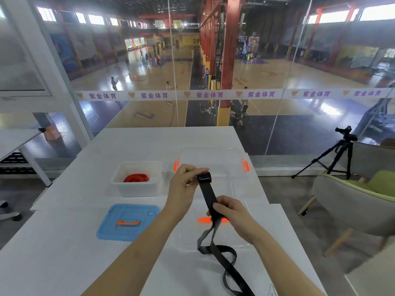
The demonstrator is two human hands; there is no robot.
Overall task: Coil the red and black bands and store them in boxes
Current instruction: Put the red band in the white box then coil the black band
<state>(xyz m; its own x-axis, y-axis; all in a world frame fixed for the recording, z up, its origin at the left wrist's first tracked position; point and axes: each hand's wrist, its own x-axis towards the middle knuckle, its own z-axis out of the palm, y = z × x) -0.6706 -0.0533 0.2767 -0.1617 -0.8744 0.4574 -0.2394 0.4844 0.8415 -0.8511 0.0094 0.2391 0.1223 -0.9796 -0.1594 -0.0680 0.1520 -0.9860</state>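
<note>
My left hand pinches the small rolled end of the black band above the table. My right hand grips the same band lower down, so it is taut between my hands. The band's loose remainder trails in loops across the table toward me. A coiled red band lies inside the white box at the left. Behind my hands stands a clear box with orange latches.
A blue lid with an orange handle lies on the table at the left. A clear lid with an orange handle lies under my right hand. To the right, off the table, are a chair and a tripod. A glass wall stands beyond the table's far edge.
</note>
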